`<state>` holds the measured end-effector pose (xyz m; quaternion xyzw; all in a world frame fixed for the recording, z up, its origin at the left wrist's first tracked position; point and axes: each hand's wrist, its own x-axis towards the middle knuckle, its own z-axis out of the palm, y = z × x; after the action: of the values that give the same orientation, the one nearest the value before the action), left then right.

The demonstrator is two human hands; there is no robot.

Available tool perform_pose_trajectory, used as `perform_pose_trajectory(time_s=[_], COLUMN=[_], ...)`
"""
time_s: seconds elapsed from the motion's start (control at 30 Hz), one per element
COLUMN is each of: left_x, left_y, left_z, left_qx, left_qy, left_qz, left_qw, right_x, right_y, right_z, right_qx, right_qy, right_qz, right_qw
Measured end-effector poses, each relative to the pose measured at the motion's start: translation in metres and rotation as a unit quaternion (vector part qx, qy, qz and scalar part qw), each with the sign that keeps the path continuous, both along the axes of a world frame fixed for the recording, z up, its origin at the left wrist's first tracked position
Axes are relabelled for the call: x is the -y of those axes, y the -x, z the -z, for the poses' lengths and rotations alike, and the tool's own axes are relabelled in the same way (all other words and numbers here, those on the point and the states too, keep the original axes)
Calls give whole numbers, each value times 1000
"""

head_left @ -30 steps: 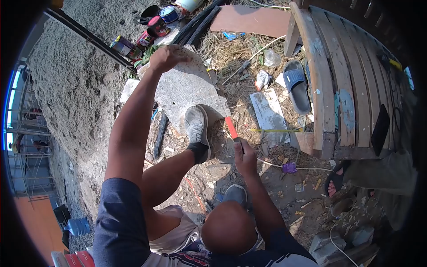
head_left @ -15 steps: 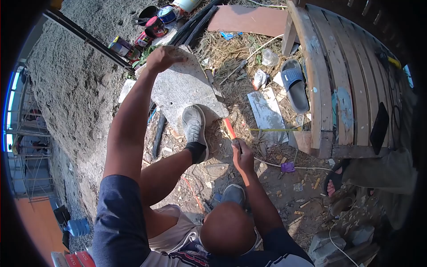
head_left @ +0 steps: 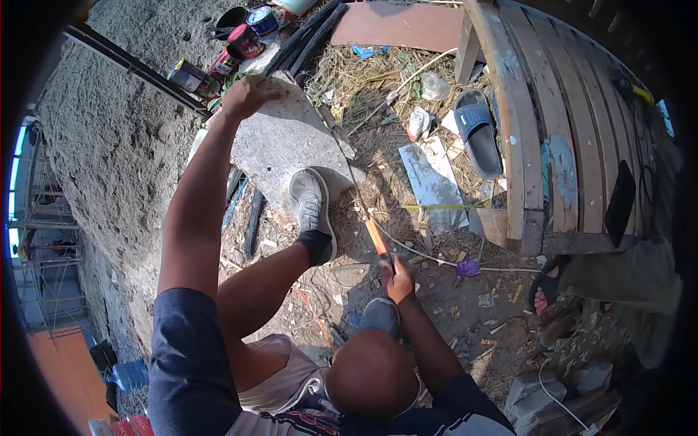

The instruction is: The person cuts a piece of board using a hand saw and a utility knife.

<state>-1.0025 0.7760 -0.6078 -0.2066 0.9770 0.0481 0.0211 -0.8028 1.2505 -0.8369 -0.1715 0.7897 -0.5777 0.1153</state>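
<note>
A grey, rough-faced board [head_left: 280, 134] lies tilted at the upper middle, its corner reaching toward the centre. My left hand [head_left: 247, 96] grips its far end near the top. My right hand [head_left: 398, 280] is closed round the dark end of an orange-handled tool [head_left: 375, 236]. From that handle a thin dark blade [head_left: 347, 163] runs up along the board's right edge. A foot in a grey shoe [head_left: 309, 200] presses on the board's near part. The other shoe [head_left: 380, 316] rests on the ground below my right hand.
A slatted wooden bench [head_left: 560, 145] stands at the right, with a blue-grey sandal [head_left: 480, 134] beside it. Paint cans [head_left: 243, 42] sit at the upper left by a sand pile [head_left: 116, 123]. Another person's foot [head_left: 545, 291] is at the right. A pale cord [head_left: 502, 269] crosses the ground.
My right hand has drawn back with the orange handle, away from the board, and more of the blade shows. My left hand and the foot stay on the board; the view has shifted slightly.
</note>
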Motion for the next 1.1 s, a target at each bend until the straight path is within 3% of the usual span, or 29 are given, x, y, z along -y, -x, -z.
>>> perform_pose_trajectory(time_s=[0.13,0.2,0.3,0.47,0.6,0.63,0.67,0.77,0.8,0.83,0.87,1.1], left_x=[-15,-20,-26,-29,-57,-50,-55,-61,-61,-41,-54,-38], left_y=[1,-1,0,-12,-40,-54,-68,-113,-126,-141,-147,-196], left_z=[-8,-9,-14,-17,-43,-36,-47,-64,-66,-62,-75,-73], left_qx=[1,20,4,-31,-44,-111,-100,-186,-218,-196,-208,-280], left_qy=[-7,-36,6,25,7,51,62,17,-30,13,-68,-52], left_qz=[-8,-12,-12,4,-12,16,1,22,16,-26,-38,-92], left_qw=[1000,999,1000,999,999,992,993,982,975,980,975,954], right_x=[7,-19,-39,20,-5,-18,-30,-43,-41,-38,-35,0], right_y=[-9,-3,-12,34,7,2,-5,-18,-16,-12,-7,26], right_z=[-16,-61,-71,-20,-7,-13,-23,-19,-24,-32,-40,-97], right_qx=[-101,76,76,18,-39,-34,-25,-65,-63,-54,-46,-98], right_qy=[31,22,10,19,28,38,48,49,48,36,24,7], right_qz=[34,17,19,18,27,20,12,-2,2,-24,-51,-89], right_qw=[994,997,997,999,998,998,998,997,997,998,997,991])
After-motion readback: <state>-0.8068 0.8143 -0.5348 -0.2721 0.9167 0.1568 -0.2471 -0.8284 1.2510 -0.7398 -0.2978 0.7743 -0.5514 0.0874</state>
